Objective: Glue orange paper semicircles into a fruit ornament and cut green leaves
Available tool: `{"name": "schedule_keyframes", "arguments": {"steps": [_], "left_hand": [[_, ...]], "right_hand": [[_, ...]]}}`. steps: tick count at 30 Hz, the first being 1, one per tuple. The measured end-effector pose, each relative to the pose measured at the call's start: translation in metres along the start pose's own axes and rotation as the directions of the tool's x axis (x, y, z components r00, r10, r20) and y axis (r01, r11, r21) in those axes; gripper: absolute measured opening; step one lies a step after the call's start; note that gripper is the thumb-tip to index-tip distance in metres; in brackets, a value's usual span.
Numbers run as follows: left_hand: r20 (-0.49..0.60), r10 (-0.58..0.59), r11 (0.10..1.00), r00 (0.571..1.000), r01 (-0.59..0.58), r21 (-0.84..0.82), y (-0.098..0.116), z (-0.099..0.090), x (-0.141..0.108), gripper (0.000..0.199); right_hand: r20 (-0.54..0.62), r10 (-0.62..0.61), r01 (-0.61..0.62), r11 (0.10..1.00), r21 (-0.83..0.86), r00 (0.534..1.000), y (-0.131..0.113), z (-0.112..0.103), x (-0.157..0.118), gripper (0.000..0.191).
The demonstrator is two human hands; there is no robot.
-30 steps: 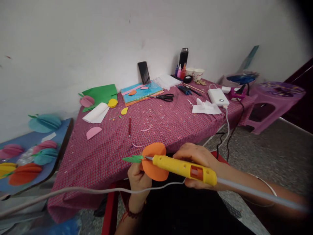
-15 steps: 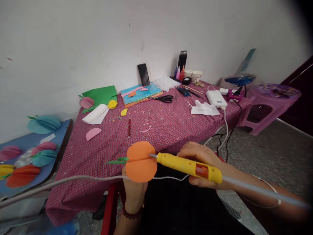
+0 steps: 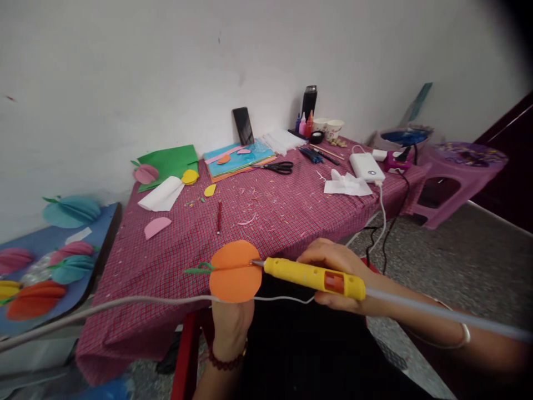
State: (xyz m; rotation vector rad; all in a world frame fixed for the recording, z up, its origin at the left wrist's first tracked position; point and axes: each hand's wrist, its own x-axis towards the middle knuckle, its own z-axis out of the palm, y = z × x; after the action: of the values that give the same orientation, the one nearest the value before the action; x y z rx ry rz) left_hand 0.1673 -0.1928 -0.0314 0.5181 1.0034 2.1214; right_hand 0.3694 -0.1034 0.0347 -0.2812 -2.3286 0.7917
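An orange paper shape [image 3: 235, 284], round with a crease across its middle and green paper stem pieces [image 3: 200, 269] at its left, is held up by my left hand [image 3: 233, 322] from below. The fingers of that hand are mostly hidden behind the paper. My right hand [image 3: 339, 266] is wrapped round a yellow glue gun [image 3: 300, 273], with a clear glue stick trailing from its back end. The gun's metal tip rests at the right end of the crease.
A checked tablecloth [image 3: 183, 250] bears paper scraps, scissors [image 3: 278, 167], a red pencil [image 3: 219, 216], a phone [image 3: 243, 126], and a white power bank [image 3: 367, 167]. Paper fruits lie on a blue board [image 3: 104, 228] at left. A white cable [image 3: 158, 299] crosses in front.
The orange shape has tilted slightly and shifted a little left, so its crease shows more openly. The glue gun has moved slightly left and up with my right hand.
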Motion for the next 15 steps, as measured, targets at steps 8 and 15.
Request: {"name": "schedule_keyframes", "arguments": {"steps": [8,15], "left_hand": [[-0.04,0.056,0.995,0.998,-0.059,-0.075,0.005,0.01,0.004,0.025],[-0.049,0.035,0.999,0.998,-0.036,-0.031,0.001,0.014,0.004,0.037]], "right_hand": [[-0.031,-0.004,0.004,1.0,-0.001,1.0,0.005,-0.001,-0.003,0.04],[-0.073,-0.064,0.063,0.998,-0.02,0.995,0.01,0.004,-0.003,0.045]]}}
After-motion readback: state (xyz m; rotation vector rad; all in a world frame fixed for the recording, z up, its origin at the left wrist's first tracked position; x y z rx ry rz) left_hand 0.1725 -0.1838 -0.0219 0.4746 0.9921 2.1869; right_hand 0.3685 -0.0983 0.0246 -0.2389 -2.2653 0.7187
